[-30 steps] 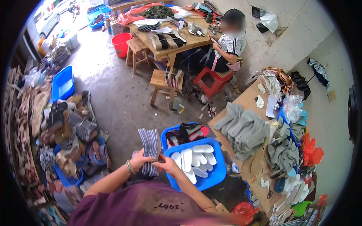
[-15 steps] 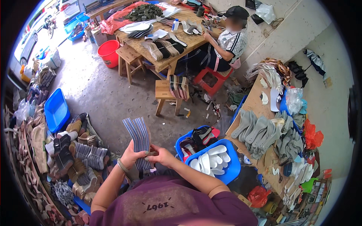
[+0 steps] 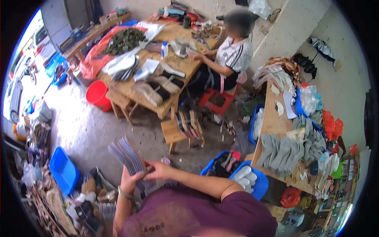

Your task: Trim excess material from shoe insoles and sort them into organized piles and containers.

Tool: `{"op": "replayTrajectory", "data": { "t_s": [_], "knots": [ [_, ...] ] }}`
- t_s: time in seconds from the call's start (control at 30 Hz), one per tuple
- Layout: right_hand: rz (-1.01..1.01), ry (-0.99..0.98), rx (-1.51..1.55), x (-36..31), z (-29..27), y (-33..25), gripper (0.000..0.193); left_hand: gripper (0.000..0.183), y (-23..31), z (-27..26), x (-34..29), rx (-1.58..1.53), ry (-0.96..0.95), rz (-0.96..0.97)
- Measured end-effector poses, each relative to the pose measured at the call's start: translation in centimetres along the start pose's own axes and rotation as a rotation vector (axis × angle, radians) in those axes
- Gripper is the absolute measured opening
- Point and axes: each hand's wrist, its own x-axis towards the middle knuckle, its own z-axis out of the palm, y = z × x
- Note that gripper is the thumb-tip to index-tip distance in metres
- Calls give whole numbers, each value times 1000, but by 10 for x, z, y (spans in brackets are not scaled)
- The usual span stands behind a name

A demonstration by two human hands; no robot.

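I hold a fanned stack of grey-blue shoe insoles [image 3: 127, 156] upright in front of me. My left hand [image 3: 129, 182], with a bracelet on its wrist, grips the stack from below. My right hand [image 3: 159, 170] pinches the stack's right edge. Piles of sandals and soles [image 3: 85, 197] lie on the floor under and left of the stack. A blue bin of white insoles [image 3: 250, 181] stands to my right, beyond my right arm.
A seated person [image 3: 231, 55] works at a long wooden table [image 3: 158, 59] at the back. A small stool [image 3: 173, 132], a red bucket [image 3: 97, 95] and a blue tub [image 3: 63, 170] stand on the concrete floor. A bench with grey soles [image 3: 288, 148] runs along the right.
The view has swung to the right and tilted, so the stack and both hands now sit lower left. The insole stack leans further left. Both hands keep their hold.
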Motion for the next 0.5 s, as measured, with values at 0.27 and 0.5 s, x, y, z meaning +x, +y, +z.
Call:
{"op": "replayTrajectory", "data": {
  "t_s": [0.27,0.5],
  "knots": [
    [-7,28,-14,109,-67,-41,74,60,56,-23,122,-46,25,-107],
    [5,151,66,161,-93,-43,73,58,62,-58,198,79,-36,-137]
  ]
}}
